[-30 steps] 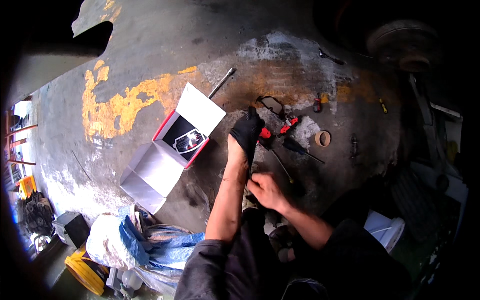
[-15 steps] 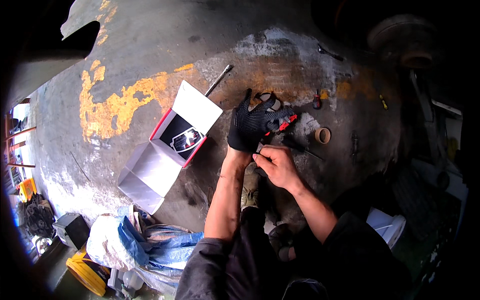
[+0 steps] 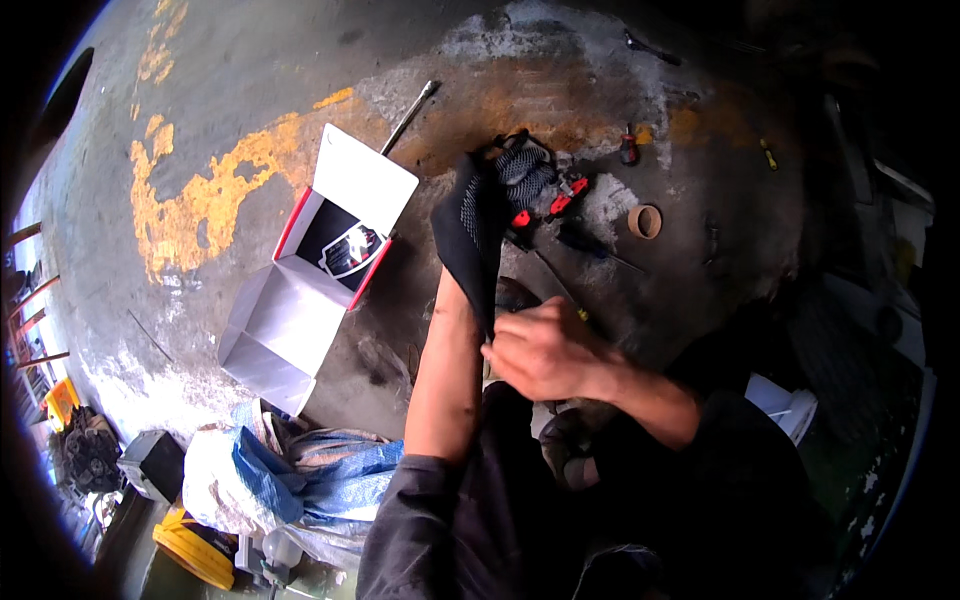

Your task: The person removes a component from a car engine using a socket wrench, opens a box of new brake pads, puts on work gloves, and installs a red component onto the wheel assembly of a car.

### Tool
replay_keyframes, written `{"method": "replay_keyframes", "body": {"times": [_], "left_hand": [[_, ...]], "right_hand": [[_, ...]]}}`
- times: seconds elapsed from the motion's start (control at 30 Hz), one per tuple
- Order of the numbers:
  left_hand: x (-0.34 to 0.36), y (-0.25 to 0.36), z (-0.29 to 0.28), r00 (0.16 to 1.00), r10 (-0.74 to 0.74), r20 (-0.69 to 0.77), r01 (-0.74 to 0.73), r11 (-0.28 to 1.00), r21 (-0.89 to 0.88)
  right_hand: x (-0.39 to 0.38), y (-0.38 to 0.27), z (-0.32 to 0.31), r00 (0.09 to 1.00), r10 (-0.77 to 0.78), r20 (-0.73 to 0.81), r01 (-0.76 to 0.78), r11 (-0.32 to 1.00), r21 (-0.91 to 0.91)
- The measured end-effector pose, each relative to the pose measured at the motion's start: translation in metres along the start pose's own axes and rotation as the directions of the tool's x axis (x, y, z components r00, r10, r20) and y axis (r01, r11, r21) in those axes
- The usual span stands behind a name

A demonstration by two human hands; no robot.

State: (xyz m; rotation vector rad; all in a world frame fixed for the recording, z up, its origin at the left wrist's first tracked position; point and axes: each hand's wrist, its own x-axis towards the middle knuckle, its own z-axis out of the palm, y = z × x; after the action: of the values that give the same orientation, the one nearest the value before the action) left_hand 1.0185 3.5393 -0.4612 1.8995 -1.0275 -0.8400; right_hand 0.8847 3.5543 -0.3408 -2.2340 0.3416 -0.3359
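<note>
In the head view, right of the open white carton [image 3: 366, 175], the bare right hand [image 3: 545, 350] pinches the black dotted glove [image 3: 468, 215] by its cuff [image 3: 478, 275], apparently for tension; the glove covers the left hand [image 3: 490, 192] (whether its fingers close, I cannot tell). The cuff stretches longer than half a second ago.

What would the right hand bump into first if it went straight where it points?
Probably the left forearm, just to the left of the right hand, though depth is hard to judge.
</note>
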Motion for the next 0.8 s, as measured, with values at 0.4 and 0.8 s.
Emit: {"method": "replay_keyframes", "body": {"times": [0.4, 0.8], "left_hand": [[0.000, 0.004, -0.022, 0.987, 0.062, -0.150, -0.138, 0.804, -0.578], [0.029, 0.051, -0.008, 0.969, 0.246, -0.013, -0.225, 0.860, -0.459]], "right_hand": [[-0.017, 0.026, 0.046, 0.975, 0.169, 0.141, -0.192, 0.967, 0.169], [-0.016, -0.008, -0.004, 0.983, 0.124, 0.137, -0.149, 0.971, 0.188]]}}
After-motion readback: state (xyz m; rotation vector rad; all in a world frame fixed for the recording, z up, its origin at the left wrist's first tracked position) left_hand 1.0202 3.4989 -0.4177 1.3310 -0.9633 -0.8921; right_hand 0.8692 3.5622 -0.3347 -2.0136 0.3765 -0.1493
